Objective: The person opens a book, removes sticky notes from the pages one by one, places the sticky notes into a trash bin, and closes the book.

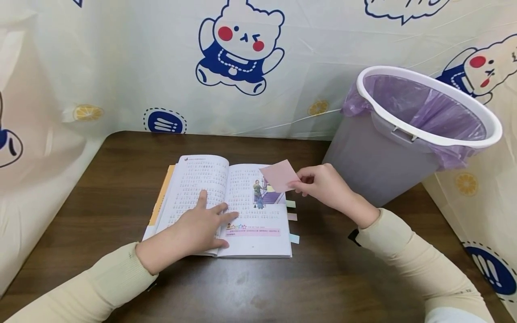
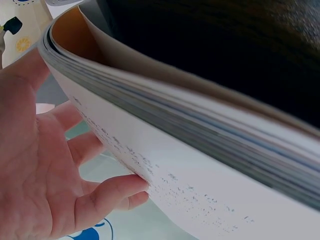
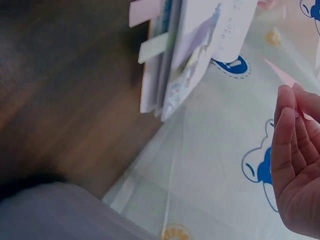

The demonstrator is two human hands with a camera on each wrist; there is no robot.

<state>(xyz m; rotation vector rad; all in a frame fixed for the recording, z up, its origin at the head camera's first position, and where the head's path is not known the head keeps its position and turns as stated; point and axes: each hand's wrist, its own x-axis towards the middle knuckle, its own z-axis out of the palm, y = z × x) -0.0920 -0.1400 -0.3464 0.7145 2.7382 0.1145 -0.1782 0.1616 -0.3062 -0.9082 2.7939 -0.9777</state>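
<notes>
An open book (image 1: 254, 246) with printed text and a picture lies on the brown table. My left hand (image 1: 198, 228) rests across its middle, fingers spread over both pages. In the left wrist view the left hand (image 2: 55, 170) is beside the curved pages (image 2: 130, 135). Over the upper right page, my right hand (image 1: 327, 186) pinches a pink sticky note (image 1: 279, 176) by its right corner, covering part of the picture. The right wrist view shows the note (image 3: 281, 74) edge-on between the thumb and fingers. Green (image 1: 290, 203), pink (image 1: 292, 216) and blue tabs (image 1: 295, 238) stick out from the book's right edge.
A grey trash bin (image 1: 371, 157) with a white rim and purple liner (image 1: 440, 107) stands behind the right hand. A patterned sheet (image 1: 315, 58) hangs at the back and sides of the table (image 1: 258, 291).
</notes>
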